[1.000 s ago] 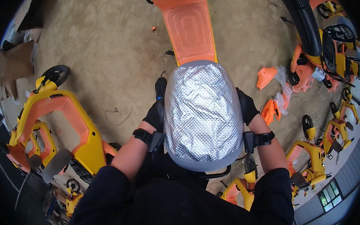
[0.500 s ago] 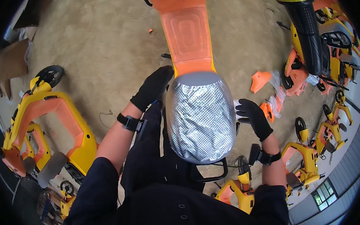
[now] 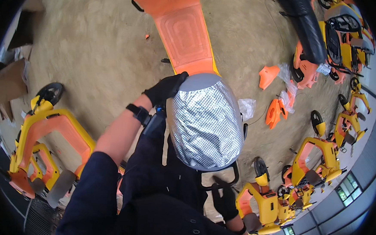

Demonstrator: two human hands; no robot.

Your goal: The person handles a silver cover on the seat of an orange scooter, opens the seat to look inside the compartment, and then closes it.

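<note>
A grey scooter seat (image 3: 201, 81) stands in front of me, most of its top covered by a crinkled silver foil sheet (image 3: 207, 123). My left hand (image 3: 167, 89), in a black glove, closes over the seat's front left edge, its fingertips at the grey strip ahead of the foil. Behind the seat, a black grab rail (image 3: 237, 176) curves out. Just below that rail is my right hand (image 3: 225, 200), also gloved, with fingers stretched toward it and apart. Beyond the seat runs the scooter's orange footboard (image 3: 184, 35) with yellow edges.
Orange plastic panels (image 3: 274, 112) and clear plastic wrap (image 3: 246, 107) lie on the floor to the right. A black handlebar grip (image 3: 303, 32) juts in at upper right. Yellow scooters (image 3: 56, 126) stand at left, with several more (image 3: 314, 159) at right. Cardboard (image 3: 11, 78) leans far left.
My right hand has left the seat's right side and come back to the rear rail. My left hand has moved onto the seat's front edge. The view has shifted slightly.
</note>
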